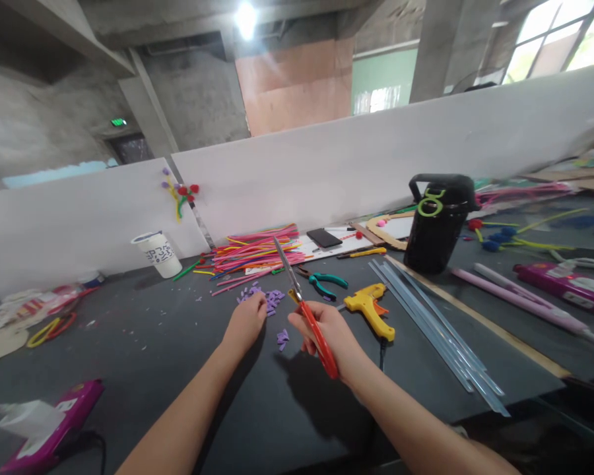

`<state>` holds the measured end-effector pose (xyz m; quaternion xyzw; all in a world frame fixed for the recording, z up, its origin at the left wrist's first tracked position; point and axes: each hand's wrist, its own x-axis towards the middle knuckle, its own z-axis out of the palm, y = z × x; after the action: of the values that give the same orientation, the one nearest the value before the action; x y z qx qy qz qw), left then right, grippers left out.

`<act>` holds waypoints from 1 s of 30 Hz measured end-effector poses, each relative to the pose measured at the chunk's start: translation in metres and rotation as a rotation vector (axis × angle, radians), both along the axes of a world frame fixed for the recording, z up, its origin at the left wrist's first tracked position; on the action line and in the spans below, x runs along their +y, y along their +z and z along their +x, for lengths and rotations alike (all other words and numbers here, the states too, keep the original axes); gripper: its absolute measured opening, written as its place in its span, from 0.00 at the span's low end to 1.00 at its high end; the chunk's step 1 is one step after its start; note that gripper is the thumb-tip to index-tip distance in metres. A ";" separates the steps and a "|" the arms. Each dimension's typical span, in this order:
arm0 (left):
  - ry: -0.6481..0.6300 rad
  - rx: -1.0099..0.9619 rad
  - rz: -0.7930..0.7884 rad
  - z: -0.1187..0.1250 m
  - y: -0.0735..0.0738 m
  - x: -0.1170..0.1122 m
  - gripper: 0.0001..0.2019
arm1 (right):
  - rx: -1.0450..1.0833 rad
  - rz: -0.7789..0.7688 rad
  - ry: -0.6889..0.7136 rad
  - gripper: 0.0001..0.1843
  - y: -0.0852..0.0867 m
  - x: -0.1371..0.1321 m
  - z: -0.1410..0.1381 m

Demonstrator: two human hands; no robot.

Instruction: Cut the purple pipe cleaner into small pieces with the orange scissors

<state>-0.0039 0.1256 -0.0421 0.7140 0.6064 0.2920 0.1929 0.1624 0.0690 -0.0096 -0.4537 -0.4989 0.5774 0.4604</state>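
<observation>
My right hand (pixel 329 333) grips a pair of scissors (pixel 321 340) by the red handles, with the metal blades pointing up and away from me. A small yellowish bit shows near the scissors' pivot; I cannot tell what it is. My left hand (pixel 247 320) rests at the near edge of a pile of short purple pieces (pixel 274 300), its fingers curled together. Whatever those fingers may hold is hidden. A smaller cluster of purple pieces (pixel 282 339) lies on the dark table between both hands.
Behind the pile are colourful pipe cleaners (pixel 257 251) and teal-handled pliers (pixel 327 284). To the right lie a yellow glue gun (pixel 371 309), clear glue sticks (pixel 435 330) and a black bottle (pixel 438 227). A paper cup (pixel 157 254) and a purple power strip (pixel 74 409) are on the left.
</observation>
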 end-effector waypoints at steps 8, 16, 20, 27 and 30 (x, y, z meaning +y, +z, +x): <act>0.003 -0.547 -0.212 -0.018 0.024 -0.043 0.13 | -0.028 -0.006 0.039 0.08 -0.003 -0.001 -0.006; -0.106 -0.962 -0.367 0.000 0.040 -0.092 0.13 | -0.034 0.029 0.180 0.05 -0.002 -0.015 -0.022; -0.100 -0.909 -0.354 0.000 0.041 -0.097 0.13 | -0.045 0.058 0.196 0.03 0.000 -0.023 -0.027; -0.100 -0.935 -0.379 -0.008 0.043 -0.107 0.12 | -0.051 0.063 0.221 0.02 -0.003 -0.029 -0.034; -0.054 -0.986 -0.390 -0.012 0.045 -0.110 0.11 | -0.050 0.064 0.232 0.05 -0.003 -0.028 -0.034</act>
<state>-0.0163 0.0157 0.0029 0.4582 0.4679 0.4700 0.5918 0.1282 0.0411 -0.0127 -0.3924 -0.5774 0.5991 0.3921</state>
